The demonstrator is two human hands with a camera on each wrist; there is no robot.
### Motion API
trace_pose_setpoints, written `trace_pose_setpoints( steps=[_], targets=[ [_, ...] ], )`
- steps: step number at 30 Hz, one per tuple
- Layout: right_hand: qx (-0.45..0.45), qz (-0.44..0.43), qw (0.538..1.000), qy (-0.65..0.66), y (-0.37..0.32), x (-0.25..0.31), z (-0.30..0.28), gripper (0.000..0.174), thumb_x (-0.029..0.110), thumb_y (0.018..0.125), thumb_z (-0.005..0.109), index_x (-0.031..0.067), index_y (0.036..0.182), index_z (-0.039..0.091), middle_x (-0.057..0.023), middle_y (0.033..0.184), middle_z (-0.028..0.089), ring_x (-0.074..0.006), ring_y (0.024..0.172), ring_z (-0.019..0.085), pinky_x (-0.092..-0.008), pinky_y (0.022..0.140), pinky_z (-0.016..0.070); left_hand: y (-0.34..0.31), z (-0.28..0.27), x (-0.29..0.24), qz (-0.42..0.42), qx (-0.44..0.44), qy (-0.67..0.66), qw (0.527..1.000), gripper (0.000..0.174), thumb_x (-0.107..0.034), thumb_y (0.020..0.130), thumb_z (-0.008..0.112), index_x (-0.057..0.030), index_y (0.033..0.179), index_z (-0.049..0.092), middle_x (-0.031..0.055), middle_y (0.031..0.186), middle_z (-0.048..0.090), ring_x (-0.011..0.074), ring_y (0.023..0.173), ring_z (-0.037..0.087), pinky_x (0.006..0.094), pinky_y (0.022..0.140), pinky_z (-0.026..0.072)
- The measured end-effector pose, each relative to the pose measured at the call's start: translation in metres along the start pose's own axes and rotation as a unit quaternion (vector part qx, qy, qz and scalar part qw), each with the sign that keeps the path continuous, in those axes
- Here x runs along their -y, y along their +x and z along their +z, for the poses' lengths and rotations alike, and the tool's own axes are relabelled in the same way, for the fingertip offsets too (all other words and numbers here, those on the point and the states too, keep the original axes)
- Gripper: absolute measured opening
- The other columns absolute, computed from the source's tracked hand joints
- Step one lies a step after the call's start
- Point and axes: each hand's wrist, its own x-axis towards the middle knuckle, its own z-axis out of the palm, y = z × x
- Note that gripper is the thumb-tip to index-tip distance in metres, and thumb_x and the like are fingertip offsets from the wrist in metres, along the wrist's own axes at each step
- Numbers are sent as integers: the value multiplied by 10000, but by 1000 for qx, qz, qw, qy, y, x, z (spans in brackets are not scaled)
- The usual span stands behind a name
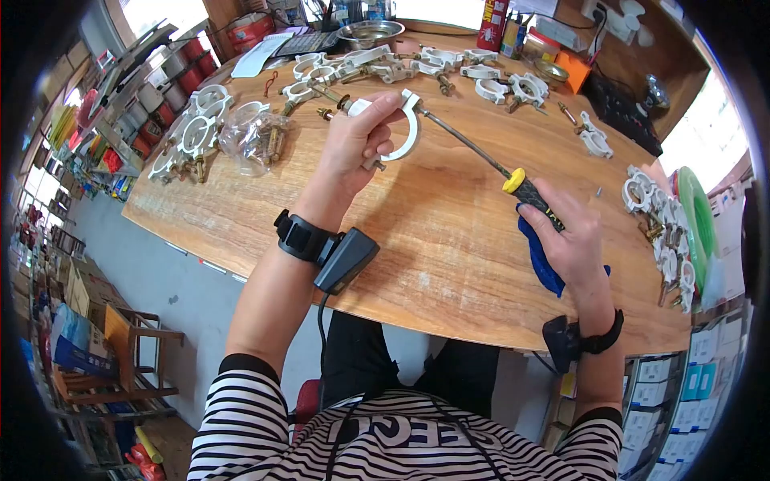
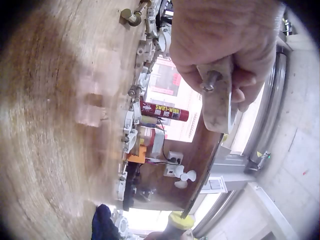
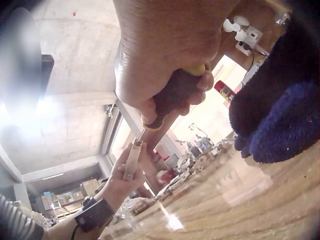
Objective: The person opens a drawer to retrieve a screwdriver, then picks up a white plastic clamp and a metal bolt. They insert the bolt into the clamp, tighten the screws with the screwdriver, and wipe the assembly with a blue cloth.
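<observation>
My left hand [image 1: 353, 144] grips a white ring-shaped pipe clamp [image 1: 415, 132] above the table, fingers curled round one side of it. A brass-coloured bolt [image 1: 330, 96] points out beyond that hand. In the left wrist view a screw [image 2: 212, 80] shows in the clamp's near end. My right hand [image 1: 576, 236] is wrapped round the black and yellow handle of a screwdriver [image 1: 517, 183]. Its long shaft reaches left, with the tip right at the clamp's upper end. Beneath the right hand, a dark blue cloth [image 1: 536, 256] lies on the table.
More white clamps with bolts lie along the back [image 1: 393, 68], left [image 1: 196, 132] and right [image 1: 666, 224] of the wooden table [image 1: 449, 232]. A clear plastic bag [image 1: 253, 144] of bolts sits at the left. Behind stand a metal bowl [image 1: 370, 32] and a red spray can [image 1: 492, 24].
</observation>
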Motion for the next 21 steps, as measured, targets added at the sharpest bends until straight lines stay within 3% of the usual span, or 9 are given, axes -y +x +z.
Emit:
trace_pose_setpoints(
  steps=[4,6,7,9,10,13,16,18,21],
  targets=[
    [-4,-6,1000,-3,-1,-5,3,296,111,672,662,6,937,584,-119,681,592,-203,596,588,-291,499,435,0,1,-3,23,8,-1,1000,256,-156,767,593,17,950,548,53,763,578,12,418,313,152,375,282],
    [-4,102,980,172,0,-8,11,290,144,660,678,-1,894,586,-70,661,585,-126,613,559,-261,524,415,-3,7,-5,61,21,10,998,259,-149,758,600,13,953,548,44,756,577,16,425,343,150,379,298],
    [-3,93,982,167,3,-13,8,290,144,660,678,-1,894,586,-70,661,585,-126,613,559,-261,524,415,-6,11,-6,91,29,21,995,263,-143,749,607,9,956,549,35,750,575,20,431,372,148,383,314],
    [208,206,937,189,6,-29,-4,284,186,650,681,5,846,583,-12,664,554,-73,614,494,-225,542,380,-12,15,-8,100,27,22,994,291,-114,716,625,-6,976,551,23,743,575,32,453,433,154,388,344],
    [216,243,906,272,2,-35,-1,278,215,647,677,16,812,575,9,670,524,-76,574,450,-209,533,353,-14,16,-7,106,30,53,992,304,-104,703,633,-15,983,556,27,748,579,37,457,448,156,386,346],
    [274,320,849,320,3,-32,-3,284,170,685,657,19,898,546,6,710,530,-70,588,481,-212,536,392,-18,19,-13,112,38,100,988,318,-99,675,652,-37,979,582,38,772,592,51,529,510,165,412,394],
    [292,331,847,296,5,-25,-4,294,145,682,664,17,914,535,6,706,530,-66,602,493,-206,546,402,-25,23,-22,80,48,160,983,282,-103,671,664,-14,931,600,42,788,597,72,675,552,194,511,467],
    [299,325,856,268,4,-29,-1,288,142,676,668,17,902,539,9,699,530,-67,607,493,-206,552,402,-23,22,-18,102,55,152,982,283,-104,666,671,-18,927,602,44,795,598,75,676,553,196,521,467],
    [265,278,898,216,2,-31,3,244,138,665,671,25,848,555,14,683,527,-73,612,490,-213,561,400,-23,20,-16,122,82,161,976,334,-106,657,679,-22,963,577,48,867,591,96,749,558,213,605,484]
  ],
)
